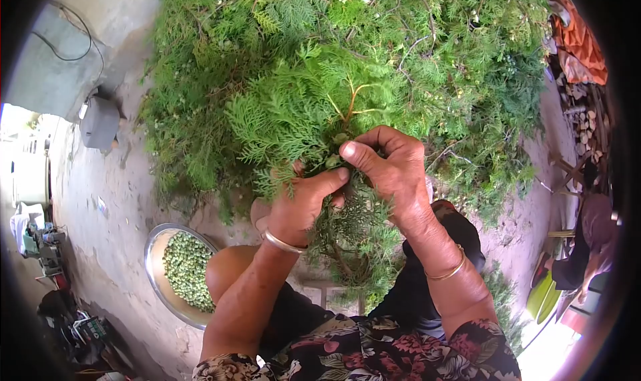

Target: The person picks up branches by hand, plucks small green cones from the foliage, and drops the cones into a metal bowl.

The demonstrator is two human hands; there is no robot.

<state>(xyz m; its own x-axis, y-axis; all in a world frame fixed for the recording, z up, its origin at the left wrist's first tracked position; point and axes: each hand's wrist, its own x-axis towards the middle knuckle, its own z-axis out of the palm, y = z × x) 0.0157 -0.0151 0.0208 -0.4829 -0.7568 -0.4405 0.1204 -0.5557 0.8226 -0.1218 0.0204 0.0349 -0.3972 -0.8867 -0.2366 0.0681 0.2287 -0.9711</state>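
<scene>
A leafy green sprig with small green cones is held up in front of my lap. My left hand is closed round its stem, with the thumb pressed near the cones. Thumb and bent forefinger of my right hand close in at the cones from the other side; whether a cone is between them is hidden. Behind the sprig lies a large heap of cut green branches. Below and left of my left hand, a metal basin holds many small green cones.
A grey container stands on the concrete floor at the left. Dark items lie at the lower left. At the right are orange cloth, stacked firewood and a seated person beside a green object.
</scene>
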